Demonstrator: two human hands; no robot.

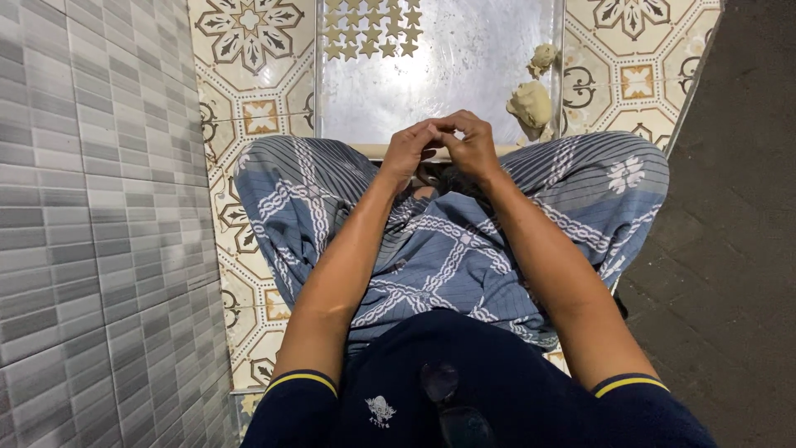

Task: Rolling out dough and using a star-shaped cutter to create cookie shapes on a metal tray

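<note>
My left hand (409, 149) and my right hand (470, 147) meet fingertip to fingertip above my lap, just at the near edge of a shiny metal tray (431, 83). The fingers pinch together around something too small to make out. Rows of pale star-shaped dough cutouts (369, 29) lie at the tray's far left. A lump of beige dough (531, 104) rests near the tray's right edge, with a smaller dough piece (543, 56) behind it.
I sit cross-legged in a blue patterned sarong (439, 241) on a patterned tiled floor (249, 91). A grey tiled wall (91, 207) rises on the left. Dark paving (730, 232) lies to the right.
</note>
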